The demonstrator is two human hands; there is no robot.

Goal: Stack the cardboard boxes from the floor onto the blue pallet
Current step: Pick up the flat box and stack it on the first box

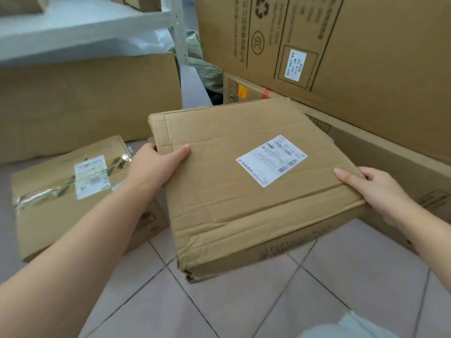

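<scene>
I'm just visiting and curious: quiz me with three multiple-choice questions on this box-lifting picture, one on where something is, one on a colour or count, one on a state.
1. Where does the taped box lie relative to the held box?
A. To its left, on the floor
B. On top of it
C. On the shelf

2. How many white labels show on top of the held box?
A. None
B. One
C. Three

3. How is the held box gripped?
A. One hand only
B. Untouched
C. Both hands at opposite edges

Answers: 1 A, it rests on the tiles beside the left forearm. 2 B, a single shipping label is stuck there. 3 C, the left hand and right hand clasp opposite edges.
</scene>
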